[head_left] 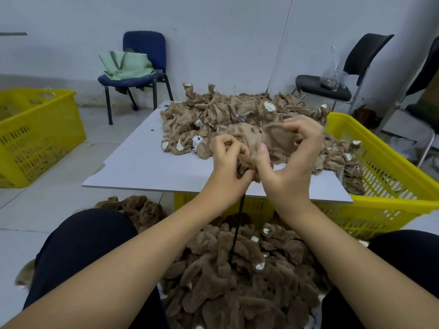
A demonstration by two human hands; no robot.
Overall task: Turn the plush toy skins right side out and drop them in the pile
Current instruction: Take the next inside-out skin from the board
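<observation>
I hold one tan plush skin (273, 141) over the near edge of the white board (147, 160), its smooth backing outward and a tuft of brown fur showing at the bottom. My left hand (228, 160) pinches the furry end with curled fingers. My right hand (292, 153) grips the skin's upper part, thumb pressed into the fabric. A thin black rod (237, 224) hangs down from under my left hand. Behind lies a heap of inside-out skins (237, 110). Between my knees lies the pile of furry brown skins (242, 269).
A yellow crate (380, 176) supports the board on the right and holds more skins. Another yellow crate (35, 134) stands on the floor at left. A blue chair with a green bag (133, 65) and black chairs (344, 74) line the wall.
</observation>
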